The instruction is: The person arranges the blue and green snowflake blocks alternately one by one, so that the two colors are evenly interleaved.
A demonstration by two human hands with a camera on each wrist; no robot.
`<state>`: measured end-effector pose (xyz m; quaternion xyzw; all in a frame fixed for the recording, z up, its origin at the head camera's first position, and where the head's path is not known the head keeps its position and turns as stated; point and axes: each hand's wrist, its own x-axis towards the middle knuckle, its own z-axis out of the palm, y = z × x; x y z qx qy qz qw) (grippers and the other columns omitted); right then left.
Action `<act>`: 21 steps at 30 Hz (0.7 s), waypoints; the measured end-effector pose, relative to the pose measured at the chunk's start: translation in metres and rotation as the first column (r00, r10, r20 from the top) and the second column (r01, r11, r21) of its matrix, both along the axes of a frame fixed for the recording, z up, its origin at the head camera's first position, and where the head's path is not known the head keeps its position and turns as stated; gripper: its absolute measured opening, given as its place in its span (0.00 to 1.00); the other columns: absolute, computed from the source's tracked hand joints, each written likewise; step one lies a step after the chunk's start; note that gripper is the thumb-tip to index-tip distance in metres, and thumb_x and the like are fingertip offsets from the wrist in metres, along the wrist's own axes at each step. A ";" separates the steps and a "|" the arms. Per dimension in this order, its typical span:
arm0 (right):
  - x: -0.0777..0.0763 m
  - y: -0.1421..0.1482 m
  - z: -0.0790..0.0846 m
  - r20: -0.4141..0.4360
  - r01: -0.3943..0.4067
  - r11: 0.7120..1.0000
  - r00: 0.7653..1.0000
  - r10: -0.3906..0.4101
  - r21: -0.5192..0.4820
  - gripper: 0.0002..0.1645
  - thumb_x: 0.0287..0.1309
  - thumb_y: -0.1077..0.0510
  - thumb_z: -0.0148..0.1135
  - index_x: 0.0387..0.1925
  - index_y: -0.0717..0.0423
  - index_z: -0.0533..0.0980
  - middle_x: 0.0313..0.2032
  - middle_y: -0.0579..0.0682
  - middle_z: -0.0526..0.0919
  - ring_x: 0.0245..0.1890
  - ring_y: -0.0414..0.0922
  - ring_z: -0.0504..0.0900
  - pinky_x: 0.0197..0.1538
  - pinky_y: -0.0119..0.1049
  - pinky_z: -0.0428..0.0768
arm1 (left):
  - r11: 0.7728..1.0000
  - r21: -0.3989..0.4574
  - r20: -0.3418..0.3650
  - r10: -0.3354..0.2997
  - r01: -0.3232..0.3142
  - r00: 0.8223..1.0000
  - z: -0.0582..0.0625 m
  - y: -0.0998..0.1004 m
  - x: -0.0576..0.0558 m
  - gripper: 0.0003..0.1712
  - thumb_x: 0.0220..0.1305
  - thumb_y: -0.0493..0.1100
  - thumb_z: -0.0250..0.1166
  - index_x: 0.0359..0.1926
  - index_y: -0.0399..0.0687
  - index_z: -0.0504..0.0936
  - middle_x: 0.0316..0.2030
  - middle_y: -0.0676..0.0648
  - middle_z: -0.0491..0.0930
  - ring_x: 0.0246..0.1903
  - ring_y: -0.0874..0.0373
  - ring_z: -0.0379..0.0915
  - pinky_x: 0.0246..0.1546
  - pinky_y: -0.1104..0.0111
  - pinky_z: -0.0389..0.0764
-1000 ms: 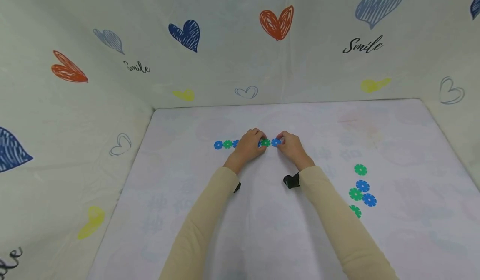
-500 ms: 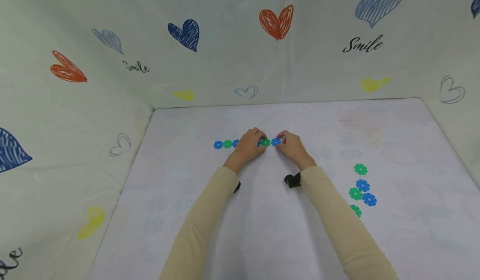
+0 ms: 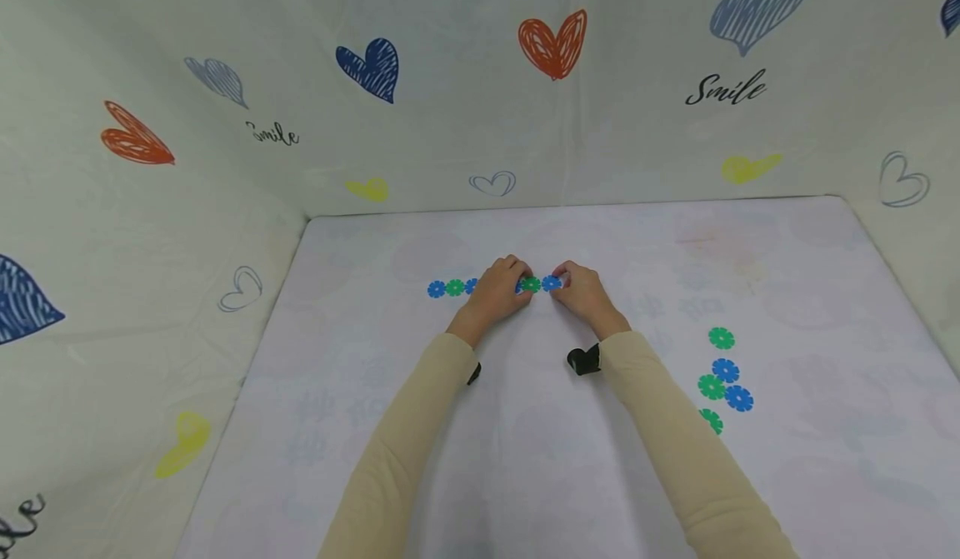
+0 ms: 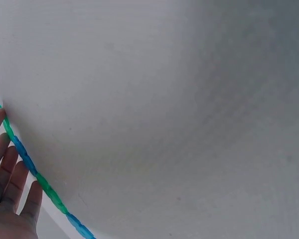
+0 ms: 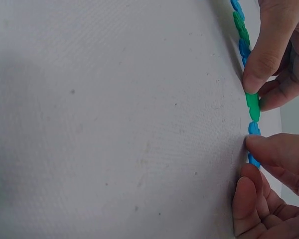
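A chain of alternating blue and green notched plastic discs runs left to right on the table; its left-end blue disc lies flat-side up. My left hand covers the chain's middle and pinches its right-end green disc between thumb and finger. Facing it, my right hand pinches a single blue disc by its right side. In the right wrist view the blue disc stands edge to edge with the green disc; whether they interlock I cannot tell. Other left fingers rest along the chain in the left wrist view.
Loose discs lie at the right of the white-covered table: a green disc, a blue disc and several others, one partly behind the right sleeve. A heart-printed wall covering rises at the back and sides.
The blue disc in my right hand has shifted slightly left, narrowing the gap to the green disc. My left hand stays in place.
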<state>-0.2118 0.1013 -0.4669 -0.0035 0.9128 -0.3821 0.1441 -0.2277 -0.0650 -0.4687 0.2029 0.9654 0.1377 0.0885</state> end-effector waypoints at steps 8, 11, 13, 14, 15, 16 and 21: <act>0.000 -0.001 0.000 -0.008 -0.003 1.000 1.000 0.003 -0.001 0.20 0.59 0.61 0.57 0.52 0.62 0.70 0.34 0.57 0.75 0.33 0.47 0.71 0.35 0.34 0.70 | 1.000 -0.009 0.006 0.007 -0.007 1.000 0.001 0.000 0.000 0.20 0.62 0.50 0.61 0.53 0.48 0.74 0.51 0.49 0.72 0.53 0.56 0.66 0.59 0.67 0.68; 0.000 -0.001 0.000 -0.008 -0.005 1.000 1.000 0.005 -0.002 0.20 0.59 0.61 0.57 0.52 0.62 0.70 0.34 0.57 0.75 0.33 0.47 0.71 0.35 0.35 0.70 | 1.000 -0.009 0.004 0.007 -0.007 1.000 0.001 0.000 0.000 0.20 0.62 0.50 0.61 0.53 0.48 0.74 0.51 0.49 0.72 0.53 0.56 0.66 0.59 0.66 0.68; 0.000 -0.001 0.001 -0.007 -0.005 1.000 1.000 0.005 -0.002 0.20 0.59 0.60 0.57 0.52 0.61 0.70 0.34 0.57 0.75 0.33 0.47 0.71 0.35 0.34 0.70 | 1.000 -0.006 0.003 0.005 -0.005 1.000 0.002 0.000 0.000 0.21 0.62 0.50 0.61 0.53 0.48 0.74 0.51 0.49 0.72 0.53 0.56 0.66 0.59 0.66 0.68; 0.000 -0.001 0.001 -0.007 -0.004 1.000 1.000 0.004 0.000 0.20 0.59 0.60 0.57 0.52 0.61 0.70 0.34 0.57 0.75 0.33 0.47 0.71 0.35 0.34 0.70 | 1.000 -0.005 0.003 0.005 -0.005 1.000 0.002 -0.001 0.000 0.21 0.62 0.50 0.61 0.53 0.48 0.74 0.51 0.49 0.72 0.53 0.56 0.66 0.59 0.66 0.68; 0.000 -0.001 0.001 -0.008 -0.003 1.000 1.000 0.003 0.001 0.20 0.59 0.60 0.58 0.52 0.61 0.70 0.34 0.57 0.75 0.33 0.47 0.71 0.35 0.34 0.70 | 1.000 -0.003 0.003 0.003 -0.003 1.000 0.002 -0.001 0.000 0.21 0.62 0.50 0.61 0.53 0.48 0.74 0.51 0.49 0.72 0.53 0.56 0.66 0.59 0.66 0.68; 0.000 -0.001 0.001 -0.008 -0.002 1.000 1.000 0.002 0.002 0.20 0.59 0.60 0.58 0.52 0.61 0.70 0.34 0.57 0.75 0.33 0.47 0.71 0.35 0.34 0.70 | 1.000 -0.002 0.004 0.003 -0.003 1.000 0.002 -0.001 0.000 0.20 0.62 0.49 0.61 0.53 0.48 0.74 0.51 0.49 0.72 0.53 0.56 0.66 0.59 0.66 0.68; 0.000 0.000 -0.001 -0.005 -0.008 1.000 1.000 0.008 0.009 0.20 0.59 0.61 0.57 0.52 0.61 0.70 0.34 0.57 0.75 0.33 0.47 0.71 0.36 0.35 0.70 | 1.000 0.006 0.003 0.006 -0.006 1.000 0.001 0.000 0.001 0.20 0.62 0.49 0.62 0.53 0.47 0.74 0.51 0.49 0.72 0.53 0.56 0.67 0.59 0.66 0.68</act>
